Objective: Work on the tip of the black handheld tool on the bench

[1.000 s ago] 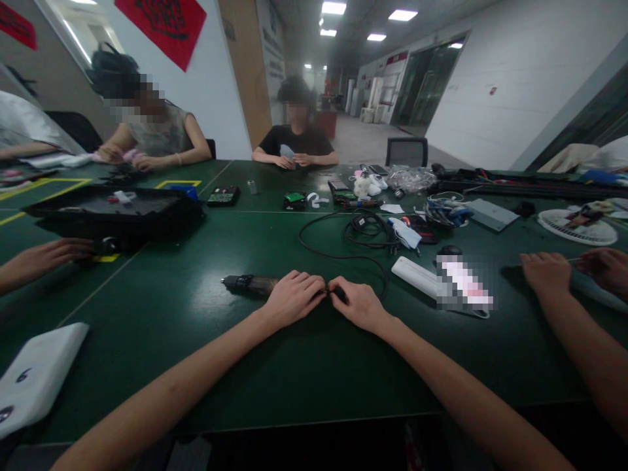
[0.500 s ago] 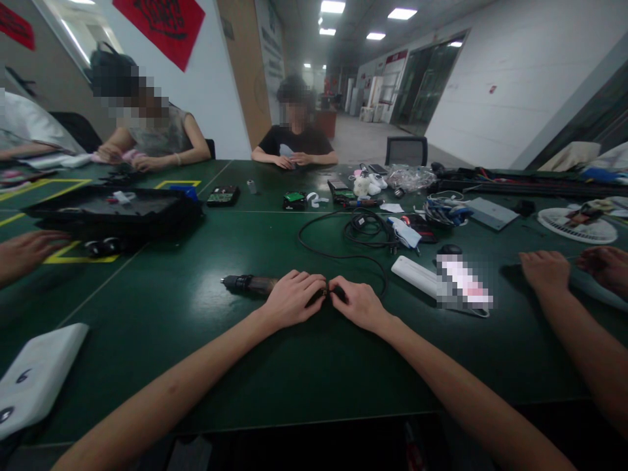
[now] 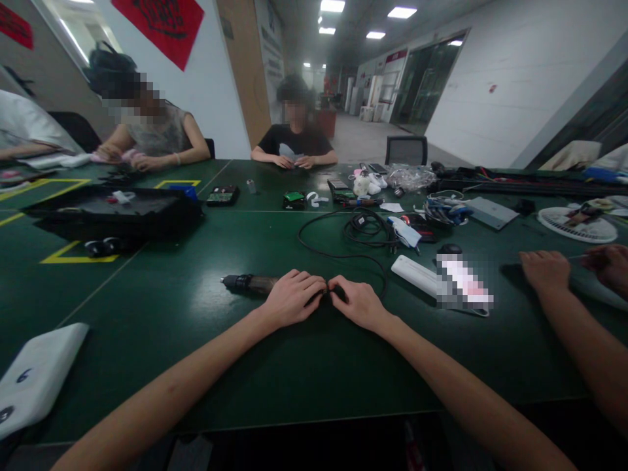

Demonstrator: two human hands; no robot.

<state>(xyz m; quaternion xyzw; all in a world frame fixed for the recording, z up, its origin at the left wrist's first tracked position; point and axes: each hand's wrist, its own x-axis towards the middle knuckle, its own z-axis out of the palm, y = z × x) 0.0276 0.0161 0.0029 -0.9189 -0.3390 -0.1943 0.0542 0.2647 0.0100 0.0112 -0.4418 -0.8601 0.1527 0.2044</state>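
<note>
A dark electric screwdriver (image 3: 258, 284) lies on the green table, its tip pointing left. My left hand (image 3: 294, 297) is closed around its rear part, which the fingers mostly hide. Against its back end, my right hand (image 3: 358, 304) is closed in a pinch on a dark cable connector, largely covered by thumb and fingers. The two hands almost meet at the joint. A black cable (image 3: 338, 257) runs from beside my right hand to a loose coil farther back. Whether the connector is seated in the tool, I cannot tell.
A white power strip (image 3: 415, 276) lies right of my hands. A black tray-like housing (image 3: 161, 212) stands at left, a white numbered case (image 3: 44, 373) nearer. Circuit boards (image 3: 294, 198) and wire bundles (image 3: 446, 210) lie behind. A co-worker's hand (image 3: 544, 269) is at right; two people sit opposite.
A co-worker's hand at the far left has left the view. The co-worker's far hand at right has shifted slightly to the right. My own hands stay nearly still.
</note>
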